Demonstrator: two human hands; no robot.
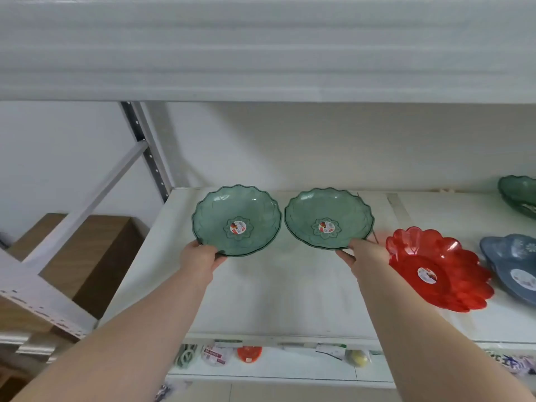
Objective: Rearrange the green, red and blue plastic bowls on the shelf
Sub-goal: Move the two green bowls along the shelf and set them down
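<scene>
Two green scalloped plastic bowls sit side by side at the left of the white shelf (261, 300). My left hand (200, 256) grips the near rim of the left green bowl (236, 220). My right hand (367, 255) grips the near rim of the right green bowl (329, 219). Both bowls tilt up toward me, each with a sticker at its centre. A red flower-shaped bowl (441, 268) lies to the right of my right hand. Further right is a blue bowl (513, 265), cut off by the frame edge. Another green bowl (519, 195) stands at the far right back.
An upper shelf board (261, 53) hangs low overhead. A metal upright and diagonal brace (145, 158) bound the left end. Brown boxes (87, 256) stand left of the shelf. A lower shelf (275, 364) holds small packaged goods.
</scene>
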